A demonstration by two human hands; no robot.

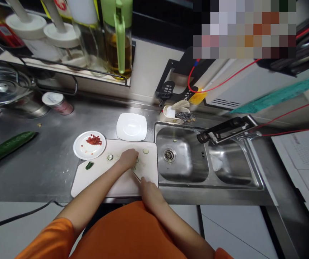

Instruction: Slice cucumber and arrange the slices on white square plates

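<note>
A white cutting board (90, 183) lies in front of me on the steel counter. Over its middle, my left hand (129, 158) is closed with curled fingers, and its back hides most of what is under them. Pale green bits (136, 160) show beside its fingertips. My right hand (151, 194), at the board's front right, is wrapped round a knife (136, 176) whose thin blade points toward the left hand. A round cucumber slice (146, 151) lies at the upper right of the board. Farther left are a cucumber end (89, 165) and a small round metallic-looking piece (110, 157).
A round plate (80, 149) with chopped red pieces (94, 140) overlaps the board's back left. Behind the board stands a square white plate (131, 127). A double sink (187, 165) adjoins on the right. A whole cucumber (9, 149) and a lidded jar (59, 103) are leftward.
</note>
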